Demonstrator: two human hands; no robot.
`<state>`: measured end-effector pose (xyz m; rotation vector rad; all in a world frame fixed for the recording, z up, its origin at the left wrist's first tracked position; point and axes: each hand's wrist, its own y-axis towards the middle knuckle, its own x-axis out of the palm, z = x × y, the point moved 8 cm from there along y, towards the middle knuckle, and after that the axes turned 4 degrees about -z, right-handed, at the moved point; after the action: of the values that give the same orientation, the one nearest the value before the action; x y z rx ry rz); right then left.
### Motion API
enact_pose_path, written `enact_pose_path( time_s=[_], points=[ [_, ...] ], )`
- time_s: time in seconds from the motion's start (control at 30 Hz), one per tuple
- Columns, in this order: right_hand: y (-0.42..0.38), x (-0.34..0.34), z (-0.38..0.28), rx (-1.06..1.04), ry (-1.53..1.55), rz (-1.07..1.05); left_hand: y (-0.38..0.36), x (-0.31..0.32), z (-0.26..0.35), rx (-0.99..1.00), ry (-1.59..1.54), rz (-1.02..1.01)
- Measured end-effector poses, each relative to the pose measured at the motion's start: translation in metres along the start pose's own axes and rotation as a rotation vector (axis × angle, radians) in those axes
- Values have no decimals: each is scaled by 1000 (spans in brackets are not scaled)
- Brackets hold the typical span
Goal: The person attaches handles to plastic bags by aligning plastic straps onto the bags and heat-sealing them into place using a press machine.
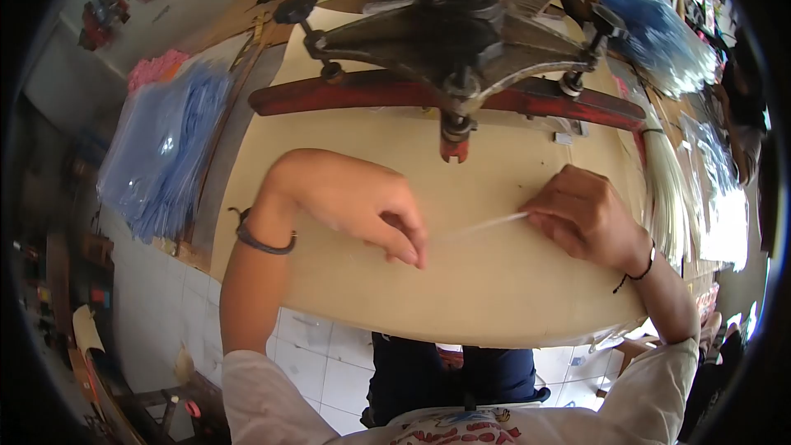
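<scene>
White and very thin, a narrow strip [503, 220] hangs above the tan tabletop [494, 305], between the two hands. The right hand [581, 214] pinches one end of it between thumb and fingertips, with the other fingers curled in behind. The left hand [358, 202] is bent down at the wrist, its thumb and fingertips drawn near each other; the strip blurs out just short of them, so I cannot tell whether they meet or hold its far end.

Such a strip should weigh next to nothing and flex easily, perhaps with a smooth, slightly slippery surface. A fingertip pinch close to an end looks the best hold, since the middle would probably sag or bow if left unsupported.

Overhead room is tightest at the far side: a red bar [329, 95] spans the tabletop there, and a forked red tip [454, 148] points down from the machine just beyond the gap between the hands. To the right, a bundle of pale strands [662, 185] lies along the edge; to the left, blue plastic sheets [169, 144] are stacked past it. More open room lies nearer the body, up to the tabletop's rounded near edge.
</scene>
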<state>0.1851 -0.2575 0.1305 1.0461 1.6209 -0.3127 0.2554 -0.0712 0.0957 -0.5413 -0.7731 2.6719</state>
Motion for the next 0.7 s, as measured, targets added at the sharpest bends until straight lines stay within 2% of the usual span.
enact_pose_path(
  time_s=[0.03, 0.13, 0.23, 0.43, 0.53, 0.63, 0.7],
  points=[
    [0, -2, 2, 15, -12, 18, -6, -3, -1, -72, 6, 17],
    [0, -4, 3, 25, -27, 43, -14, -7, 5, -127, 36, 58],
    [-2, -4, 1, 57, -17, 62, -11, -11, 10, -74, -5, 183],
    [-1, -3, 8, 33, -33, 101, -7, -12, 2, -110, -47, 194],
    [-1, -8, 7, 45, -62, 126, -23, -22, 2, -206, 127, 327],
    [0, -8, 6, 87, -102, 130, -35, -32, 6, -78, 413, 578],
    [0, -8, 7, 104, -129, 131, -40, -34, 10, -103, 476, 663]
  ],
)
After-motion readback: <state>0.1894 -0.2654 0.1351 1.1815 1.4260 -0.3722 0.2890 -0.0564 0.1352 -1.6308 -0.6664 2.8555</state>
